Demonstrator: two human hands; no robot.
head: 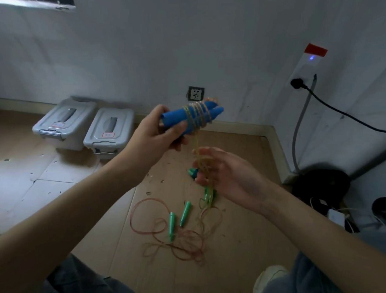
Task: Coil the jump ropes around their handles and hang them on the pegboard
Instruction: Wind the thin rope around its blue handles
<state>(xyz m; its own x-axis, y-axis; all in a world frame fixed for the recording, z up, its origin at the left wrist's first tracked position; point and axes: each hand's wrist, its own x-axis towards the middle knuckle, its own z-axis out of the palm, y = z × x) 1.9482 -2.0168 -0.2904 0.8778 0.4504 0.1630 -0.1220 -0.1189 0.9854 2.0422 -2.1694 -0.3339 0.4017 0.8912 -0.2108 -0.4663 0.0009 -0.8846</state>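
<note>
The left hand (157,131) is curled round a pair of blue plastic jump-rope handles (190,118), held up in the air and tilted, with thin yellowish rope (198,112) coiled several turns about them. Below, the right hand (219,169) lies palm-up with relaxed fingers, loose loops of that rope draped over them. On the brown cardboard-covered floor (238,248) lie green tapered handles (186,212) amid a tangled reddish rope (161,240).
</note>
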